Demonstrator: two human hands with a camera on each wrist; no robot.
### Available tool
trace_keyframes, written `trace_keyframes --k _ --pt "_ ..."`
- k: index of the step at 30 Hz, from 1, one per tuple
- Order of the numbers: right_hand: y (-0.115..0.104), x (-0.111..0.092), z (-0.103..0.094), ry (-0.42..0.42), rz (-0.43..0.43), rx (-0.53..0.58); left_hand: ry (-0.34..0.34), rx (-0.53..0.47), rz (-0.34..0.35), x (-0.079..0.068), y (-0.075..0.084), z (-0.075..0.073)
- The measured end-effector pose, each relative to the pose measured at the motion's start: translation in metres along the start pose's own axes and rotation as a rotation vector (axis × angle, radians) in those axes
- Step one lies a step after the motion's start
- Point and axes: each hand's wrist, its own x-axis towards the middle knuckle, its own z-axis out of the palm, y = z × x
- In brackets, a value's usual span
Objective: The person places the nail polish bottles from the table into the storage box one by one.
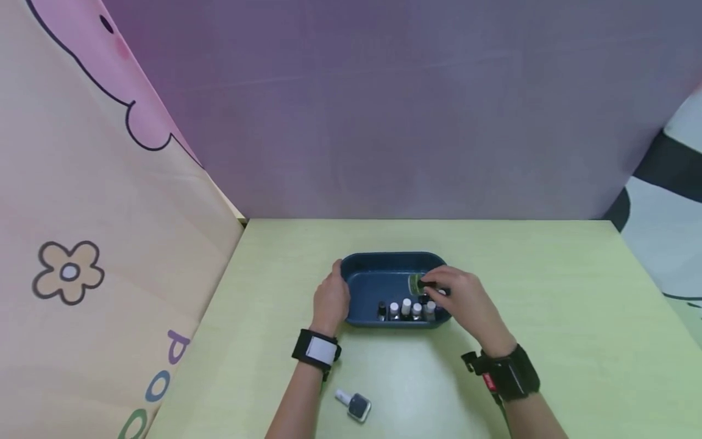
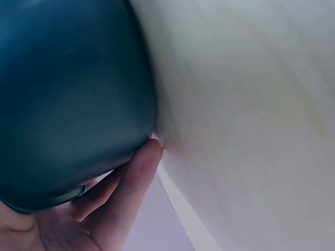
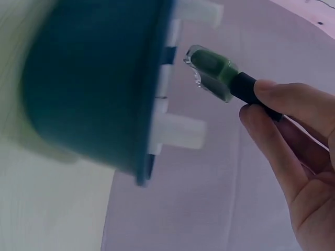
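A dark blue oval-cornered tray (image 1: 368, 294) sits on the table. My left hand (image 1: 331, 299) grips its left end, with fingers (image 2: 133, 178) against the outer wall. Over the tray's right side, my right hand (image 1: 460, 299) pinches a green nail polish bottle (image 3: 212, 68) by its black cap, the glass end pointing left. The bottle is held above the rim. Along the near inside wall stand several nail polish bottles (image 1: 406, 308), mostly white-capped, one at the left with a black cap. Part of the tray's right end is hidden behind my right hand.
One dark nail polish bottle (image 1: 359, 407) with a white cap lies on the pale table (image 1: 285, 268), in front of the tray and between my forearms. A purple-grey curtain (image 1: 417, 122) hangs along the table's back edge. A patterned cloth (image 1: 164, 231) hangs at the left.
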Motion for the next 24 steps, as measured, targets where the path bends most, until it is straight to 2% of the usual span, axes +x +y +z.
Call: trace_keyframes --k 5,12,24 --pt "0.008 0.004 0.009 -0.079 0.023 -0.064 0.01 -0.004 0.005 0.0 -0.001 0.001" --pt "0.016 0.008 0.023 -0.088 -0.029 -0.19 0.028 -0.003 0.013 -0.002 -0.002 0.001" --pt "0.023 0.011 0.034 -0.162 -0.003 -0.222 0.034 -0.017 0.018 0.0 -0.003 0.003"
